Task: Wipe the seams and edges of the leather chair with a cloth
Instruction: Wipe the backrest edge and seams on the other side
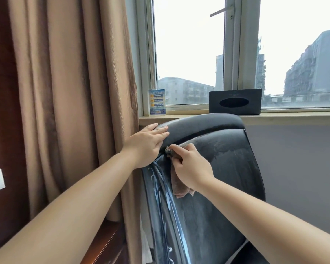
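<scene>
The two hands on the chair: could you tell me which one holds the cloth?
The right hand pinches the brown cloth; the left hand rests flat, empty.

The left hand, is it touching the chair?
Touching. The head view shows the left hand lying flat, fingers straight, on the chair's top edge.

Two bare forearms, no sleeves visible up to frame edge. Left hand (145, 144) and right hand (191, 167) ungloved; no rings, watch or bands. Fingernails short, unpainted.
</scene>
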The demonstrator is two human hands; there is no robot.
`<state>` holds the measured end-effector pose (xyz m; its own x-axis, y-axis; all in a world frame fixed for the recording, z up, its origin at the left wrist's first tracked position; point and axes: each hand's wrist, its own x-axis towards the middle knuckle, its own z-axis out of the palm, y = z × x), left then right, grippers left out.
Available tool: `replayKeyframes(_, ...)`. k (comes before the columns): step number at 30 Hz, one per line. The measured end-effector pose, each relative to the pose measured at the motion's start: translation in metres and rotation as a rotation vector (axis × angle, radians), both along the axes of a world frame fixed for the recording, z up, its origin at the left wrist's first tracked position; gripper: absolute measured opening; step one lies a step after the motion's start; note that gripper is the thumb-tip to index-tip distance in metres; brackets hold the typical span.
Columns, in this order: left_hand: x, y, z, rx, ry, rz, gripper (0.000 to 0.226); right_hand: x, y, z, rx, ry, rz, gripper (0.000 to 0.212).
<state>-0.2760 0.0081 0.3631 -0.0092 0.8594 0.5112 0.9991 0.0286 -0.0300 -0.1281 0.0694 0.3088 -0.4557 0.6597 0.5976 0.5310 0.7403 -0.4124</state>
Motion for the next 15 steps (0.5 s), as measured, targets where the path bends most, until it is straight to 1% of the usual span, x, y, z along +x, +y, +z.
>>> replayKeyframes(1,0.000,0.000,-0.001,0.004,-0.005,-0.003,0.044,-0.001,0.000,0.002,-0.041,0.021,-0.012,0.035)
replayKeyframes(2,-0.001,-0.001,-0.002,0.009,-0.009,-0.007,0.044,-0.003,-0.003,0.002,-0.039,0.012,-0.004,0.035)
replayKeyframes(6,-0.004,-0.004,-0.003,0.033,-0.050,-0.036,0.043,-0.001,-0.016,-0.007,0.117,-0.105,0.057,0.036)
replayKeyframes(8,-0.003,-0.004,-0.003,0.040,-0.080,-0.049,0.043,0.000,-0.012,-0.003,0.085,-0.092,0.009,0.035)
replayKeyframes(10,-0.003,-0.004,-0.004,0.054,-0.108,-0.053,0.043,-0.004,-0.014,-0.002,0.046,-0.050,0.011,0.034)
replayKeyframes(13,-0.004,-0.006,-0.006,0.067,-0.122,-0.061,0.043,-0.005,-0.022,-0.010,0.111,-0.096,0.078,0.033)
replayKeyframes(15,-0.004,-0.006,-0.006,0.067,-0.125,-0.066,0.043,-0.004,-0.019,-0.009,0.102,-0.093,0.059,0.034)
